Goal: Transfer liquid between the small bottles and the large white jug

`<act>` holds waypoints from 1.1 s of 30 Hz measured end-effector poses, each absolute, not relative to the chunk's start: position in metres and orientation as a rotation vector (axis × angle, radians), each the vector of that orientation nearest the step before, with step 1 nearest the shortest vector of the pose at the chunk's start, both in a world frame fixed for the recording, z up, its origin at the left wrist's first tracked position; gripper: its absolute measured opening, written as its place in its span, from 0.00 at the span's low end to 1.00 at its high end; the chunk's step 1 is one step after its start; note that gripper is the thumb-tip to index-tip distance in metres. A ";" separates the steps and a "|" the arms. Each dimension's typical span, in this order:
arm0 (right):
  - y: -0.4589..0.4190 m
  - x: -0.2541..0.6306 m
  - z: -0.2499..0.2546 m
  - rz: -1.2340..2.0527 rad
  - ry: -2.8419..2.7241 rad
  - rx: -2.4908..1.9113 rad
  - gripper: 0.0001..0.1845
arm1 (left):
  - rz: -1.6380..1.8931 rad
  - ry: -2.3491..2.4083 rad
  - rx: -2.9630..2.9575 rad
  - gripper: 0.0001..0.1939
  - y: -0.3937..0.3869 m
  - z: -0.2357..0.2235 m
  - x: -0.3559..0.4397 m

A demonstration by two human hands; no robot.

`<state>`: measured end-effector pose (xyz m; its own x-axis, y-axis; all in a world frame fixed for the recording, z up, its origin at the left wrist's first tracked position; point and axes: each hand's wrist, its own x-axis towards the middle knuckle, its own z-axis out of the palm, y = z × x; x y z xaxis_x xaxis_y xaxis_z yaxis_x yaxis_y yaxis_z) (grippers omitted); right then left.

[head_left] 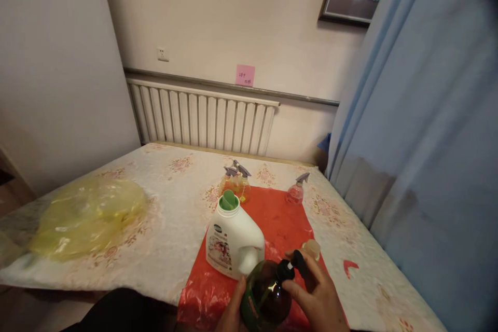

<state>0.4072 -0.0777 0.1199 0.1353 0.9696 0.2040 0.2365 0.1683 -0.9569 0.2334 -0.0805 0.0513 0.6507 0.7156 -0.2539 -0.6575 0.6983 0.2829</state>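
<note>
Dark green pump bottle (265,295) sits at the frame's bottom centre, over red plastic sheet (272,218); left hand (232,311) grip wraps its body, right hand (321,298) grip pinches the black pump head (292,264).

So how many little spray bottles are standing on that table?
3, as far as I can tell: two yellowish spray bottles huddled at the red sheet's far edge, where another could hide behind, and one pink spray bottle to their right.

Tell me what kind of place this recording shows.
Probably a room in a home: a white radiator under a plain wall, a blue curtain, and a table with a floral cloth holding a white detergent jug and small spray bottles.
</note>
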 end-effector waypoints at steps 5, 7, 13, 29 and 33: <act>-0.080 0.408 0.123 0.983 -1.250 -1.186 0.23 | 0.793 0.360 0.141 0.31 -0.078 0.045 0.234; -0.082 0.406 0.125 1.036 -1.258 -1.156 0.24 | 0.779 0.360 0.134 0.32 -0.077 0.042 0.235; -0.076 0.397 0.119 0.990 -1.148 -1.220 0.27 | 0.765 0.334 0.133 0.33 -0.078 0.037 0.237; -0.075 0.383 0.116 1.076 -0.961 -1.227 0.24 | 0.925 0.440 0.217 0.30 -0.081 0.038 0.238; -0.077 0.385 0.118 1.113 -0.996 -1.121 0.21 | 0.911 0.458 0.197 0.28 -0.082 0.040 0.236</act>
<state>0.3855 -0.0769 0.1184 0.1731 0.9838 0.0474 -0.1563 0.0750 -0.9849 0.2360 -0.0822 0.0403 0.5247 0.7973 -0.2983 -0.7149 0.6030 0.3539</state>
